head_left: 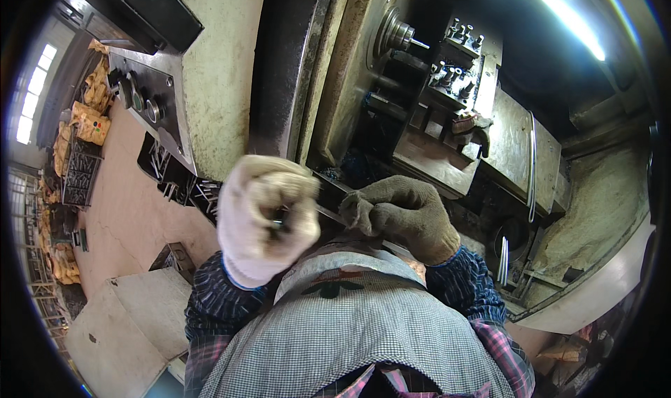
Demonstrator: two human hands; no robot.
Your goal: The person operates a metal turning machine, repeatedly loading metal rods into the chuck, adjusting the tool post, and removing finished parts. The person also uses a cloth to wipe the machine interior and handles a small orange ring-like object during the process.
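- Your left hand [269, 219], in a pale work glove, is balled into a fist. The fingers are curled tight on a small dark metal piece [279, 223], of which only a glimpse shows between them. With so little of it in view, I judge it could slip through the loose knit without you feeling it go.
- Your right hand [405, 216], in a grey-brown glove, has its fingers bent and bunched together at the tip. Whether they pinch anything I cannot tell. It sits just beside the left fist, close to your chest, so a dropped piece would likely land in your apron [349, 328] or down by the machine's edge.
- Both gloves are fabric. Ahead of your hands stands the lathe's spindle nose [398, 34] with a thin rod sticking out, and the tool post [454, 69] bristling with bolts beside it. If that spindle turns while you reach in, knit cuffs and sleeves can catch.
- To your left, the tray of loose metal pins [178, 178] lies below the control panel [150, 104]; a careless elbow could knock either.
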